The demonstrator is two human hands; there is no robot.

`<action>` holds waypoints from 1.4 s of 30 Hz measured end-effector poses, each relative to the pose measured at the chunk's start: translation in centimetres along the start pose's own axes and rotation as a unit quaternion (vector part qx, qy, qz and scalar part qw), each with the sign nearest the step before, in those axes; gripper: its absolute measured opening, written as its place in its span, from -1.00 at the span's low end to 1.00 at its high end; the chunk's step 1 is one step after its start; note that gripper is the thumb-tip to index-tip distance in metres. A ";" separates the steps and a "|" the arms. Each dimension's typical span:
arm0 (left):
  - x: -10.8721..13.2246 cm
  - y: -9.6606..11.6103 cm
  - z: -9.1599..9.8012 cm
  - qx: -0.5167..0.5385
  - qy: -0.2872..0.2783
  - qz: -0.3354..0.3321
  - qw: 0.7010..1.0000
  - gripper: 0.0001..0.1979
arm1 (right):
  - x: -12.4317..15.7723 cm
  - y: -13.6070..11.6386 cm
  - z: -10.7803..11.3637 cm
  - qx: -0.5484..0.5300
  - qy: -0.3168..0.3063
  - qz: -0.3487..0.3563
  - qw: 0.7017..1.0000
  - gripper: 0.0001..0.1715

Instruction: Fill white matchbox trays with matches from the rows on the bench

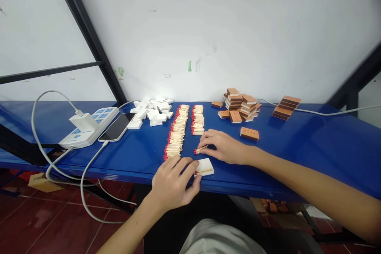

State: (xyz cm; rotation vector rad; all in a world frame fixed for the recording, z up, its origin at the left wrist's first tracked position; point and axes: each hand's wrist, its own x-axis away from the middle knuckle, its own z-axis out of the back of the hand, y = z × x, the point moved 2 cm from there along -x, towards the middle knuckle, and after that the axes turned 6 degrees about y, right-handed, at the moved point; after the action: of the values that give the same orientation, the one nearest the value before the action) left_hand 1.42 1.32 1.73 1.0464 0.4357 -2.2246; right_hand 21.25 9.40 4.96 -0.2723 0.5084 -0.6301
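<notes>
My right hand (222,147) pinches a few red-tipped matches (201,149) just above the blue tabletop. Close by, my left hand (176,178) has its fingers around the left end of a white matchbox tray (204,164), steadying it near the table's front edge. A match or two lie along the near side inside that tray. Beyond the hands, a long row of matches (177,133) runs away from me, heads to the left. Beside it is a shorter row of matches (197,120).
White trays (151,110) lie heaped at the back left. Brown matchboxes (241,105) are piled at the back right, with a single matchbox (249,133) nearer and folded sleeves (286,107) farther right. A phone (117,127), a power strip (89,127) and cables occupy the left.
</notes>
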 end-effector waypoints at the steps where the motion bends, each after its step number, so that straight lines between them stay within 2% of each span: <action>1: 0.0 0.0 0.0 -0.001 0.001 0.000 1.000 -0.75 | 0.0 0.0 0.0 0.001 0.000 0.002 1.000 -0.79; 5: -0.1 0.0 0.1 -0.003 0.004 -0.001 1.000 -0.76 | 0.0 -0.1 0.1 0.003 -0.005 0.006 1.000 -0.80; 13: -0.2 0.1 0.1 -0.006 0.002 -0.001 1.000 -0.77 | -0.1 -0.6 0.3 -0.028 -0.028 -0.046 0.998 -0.77; 22: -0.1 0.1 0.2 -0.004 0.001 0.001 1.000 -0.76 | 0.1 -0.6 0.0 0.020 -0.014 0.000 1.000 -0.80; 42: -0.2 0.1 0.2 -0.009 0.005 -0.001 1.000 -0.78 | -0.2 -0.9 0.3 -0.006 0.005 0.022 1.000 -0.85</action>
State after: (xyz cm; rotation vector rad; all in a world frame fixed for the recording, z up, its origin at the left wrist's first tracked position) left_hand 1.42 1.21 2.00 1.0483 0.4599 -2.2145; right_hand 20.83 8.84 5.70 -0.2684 0.5275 -0.5854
